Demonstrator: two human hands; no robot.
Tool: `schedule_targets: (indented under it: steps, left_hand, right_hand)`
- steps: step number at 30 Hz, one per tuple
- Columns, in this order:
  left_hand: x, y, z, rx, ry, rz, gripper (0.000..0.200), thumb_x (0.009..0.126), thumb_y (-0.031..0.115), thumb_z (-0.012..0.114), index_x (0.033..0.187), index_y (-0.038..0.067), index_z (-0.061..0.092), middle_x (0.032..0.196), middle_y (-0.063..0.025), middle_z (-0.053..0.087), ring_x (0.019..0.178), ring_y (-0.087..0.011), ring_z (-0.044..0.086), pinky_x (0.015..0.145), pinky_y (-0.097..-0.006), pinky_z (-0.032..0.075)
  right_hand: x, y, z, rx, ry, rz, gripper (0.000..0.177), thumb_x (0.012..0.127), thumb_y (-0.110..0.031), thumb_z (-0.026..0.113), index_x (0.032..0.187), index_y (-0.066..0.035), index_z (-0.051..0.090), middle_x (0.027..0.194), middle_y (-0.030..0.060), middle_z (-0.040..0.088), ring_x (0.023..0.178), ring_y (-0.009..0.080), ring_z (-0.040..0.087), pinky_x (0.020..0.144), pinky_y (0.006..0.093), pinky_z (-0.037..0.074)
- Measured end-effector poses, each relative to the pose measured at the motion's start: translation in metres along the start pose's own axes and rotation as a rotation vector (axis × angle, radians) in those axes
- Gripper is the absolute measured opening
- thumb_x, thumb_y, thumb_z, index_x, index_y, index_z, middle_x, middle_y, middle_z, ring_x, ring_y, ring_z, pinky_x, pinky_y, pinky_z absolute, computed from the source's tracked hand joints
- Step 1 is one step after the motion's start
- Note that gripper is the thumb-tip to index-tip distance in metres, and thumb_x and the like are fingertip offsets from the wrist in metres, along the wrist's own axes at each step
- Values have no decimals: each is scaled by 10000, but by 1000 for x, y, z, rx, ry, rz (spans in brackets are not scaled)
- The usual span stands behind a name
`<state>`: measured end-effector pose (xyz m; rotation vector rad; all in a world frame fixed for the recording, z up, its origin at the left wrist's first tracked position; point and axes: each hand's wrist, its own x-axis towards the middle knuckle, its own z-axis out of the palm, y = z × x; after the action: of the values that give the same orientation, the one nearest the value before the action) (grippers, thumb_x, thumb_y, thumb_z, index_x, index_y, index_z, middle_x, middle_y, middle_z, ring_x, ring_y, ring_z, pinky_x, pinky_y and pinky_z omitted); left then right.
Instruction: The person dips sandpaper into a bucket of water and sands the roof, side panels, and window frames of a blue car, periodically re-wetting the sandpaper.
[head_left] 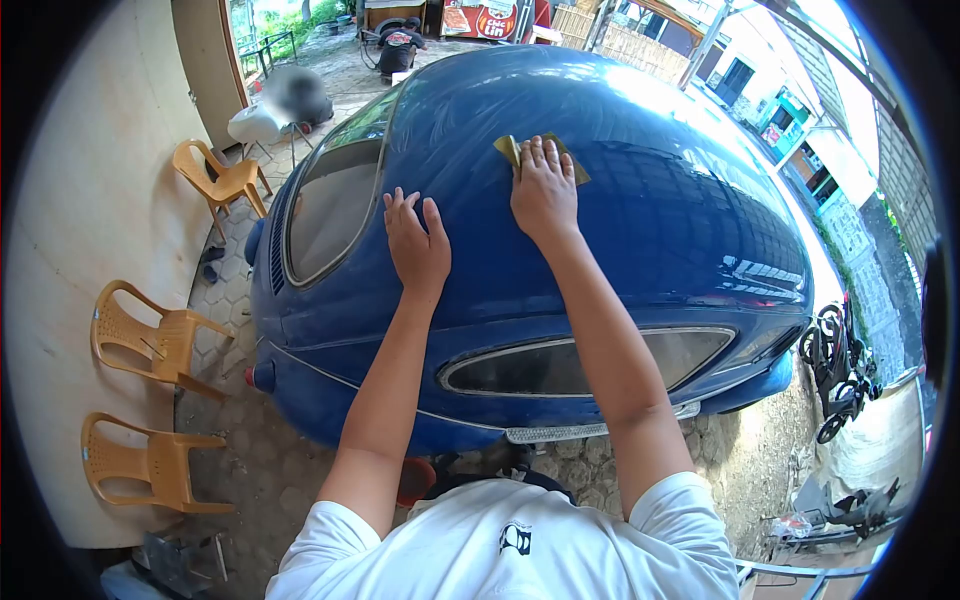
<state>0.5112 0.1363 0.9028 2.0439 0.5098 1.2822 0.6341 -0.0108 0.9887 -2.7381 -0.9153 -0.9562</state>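
A rounded blue car (480, 110) fills the middle of the view, with hazy smears and streaks on its roof. My right hand (545, 190) presses a folded olive-yellow cloth (508, 151) flat against the roof, and the cloth's corners stick out on both sides of the fingers. Lower and to the left, my left hand (416, 245) is open, its fingers spread at the roof near the rear window (335, 210). Below my right forearm runs the long side window (520, 368).
Several orange plastic chairs (160, 335) stand along the pale wall (90, 230) at left. A person in dark clothes (400, 50) crouches beyond the car. Another, blurred person (300, 95) is at upper left. Small bikes (835, 365) stand at right. A reddish bucket (415, 482) sits near my feet.
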Motion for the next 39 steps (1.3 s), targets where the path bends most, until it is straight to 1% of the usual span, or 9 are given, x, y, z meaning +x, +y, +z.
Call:
schedule_targets:
  steps: [5, 11, 15, 18, 23, 27, 32, 38, 39]
  left_hand:
    - [0, -2, 1, 1, 1, -3, 612, 1159, 439, 376, 1368, -87, 608, 1566, -331, 496, 1565, -458, 348, 1305, -530, 249]
    - [-1, -1, 2, -15, 19, -28, 607, 1162, 427, 368, 1391, -87, 595, 1551, -322, 517, 1558, -451, 364, 1300, -525, 261]
    - [1, -13, 6, -260, 65, -113, 616, 1168, 436, 343, 1412, -76, 583, 1548, -292, 535, 1559, -431, 372, 1290, -512, 283]
    - [0, -20, -8, -548, 85, -156, 612, 1172, 431, 322, 1434, -67, 565, 1560, -274, 530, 1559, -421, 375, 1279, -501, 302]
    - [-31, -49, -37, -125, 16, -149, 672, 1168, 454, 310, 1515, -101, 465, 1597, -301, 472, 1582, -439, 321, 1305, -528, 220]
    - [-63, -75, -47, 82, 51, -313, 741, 1162, 479, 306, 1588, -125, 355, 1667, -330, 352, 1618, -450, 219, 1327, -541, 114]
    - [-66, -81, -47, 154, -19, -424, 807, 1152, 523, 279, 1634, -123, 263, 1722, -339, 217, 1641, -445, 126, 1334, -529, 77]
    - [-66, -80, -46, 174, -19, -429, 833, 1147, 547, 275, 1644, -120, 240, 1733, -339, 183, 1646, -441, 106, 1336, -524, 77]
    - [-66, -81, -45, 176, -13, -429, 831, 1147, 545, 278, 1643, -121, 242, 1732, -340, 186, 1645, -442, 110, 1336, -524, 80]
  right_hand:
    - [-8, -18, -25, 227, -225, -164, 554, 1151, -347, 350, 1607, -55, 470, 1691, 97, 441, 1609, 252, 319, 1334, 423, 210]
    - [15, 38, -13, -11, 24, 346, 558, 1146, -309, 338, 1604, -12, 455, 1687, 157, 436, 1604, 305, 333, 1321, 456, 227]
    - [-9, -56, 8, 40, 21, -50, 529, 1112, -290, 455, 1554, -9, 526, 1632, 157, 510, 1561, 333, 401, 1303, 474, 260]
    - [-19, -65, 3, 239, -129, -301, 523, 1127, -306, 450, 1571, -37, 515, 1636, 116, 512, 1571, 280, 388, 1311, 435, 263]
    - [-2, -68, 13, 20, 16, 21, 508, 1141, -282, 411, 1590, -62, 500, 1675, 76, 466, 1589, 238, 358, 1318, 415, 257]
    - [-48, -118, 3, 87, -82, -330, 494, 1130, -265, 442, 1588, -92, 507, 1665, 64, 481, 1582, 239, 367, 1318, 419, 259]
    - [-79, -92, -3, 249, -152, -793, 472, 1112, -246, 488, 1549, -80, 552, 1635, 56, 522, 1566, 244, 395, 1302, 425, 285]
    - [-28, -98, 4, 2, -1, -244, 499, 1113, -244, 492, 1595, -116, 509, 1654, 47, 497, 1566, 234, 393, 1305, 432, 280]
    - [-36, -110, 4, 16, -56, -364, 498, 1111, -245, 492, 1591, -114, 514, 1650, 48, 501, 1566, 238, 395, 1305, 434, 279]
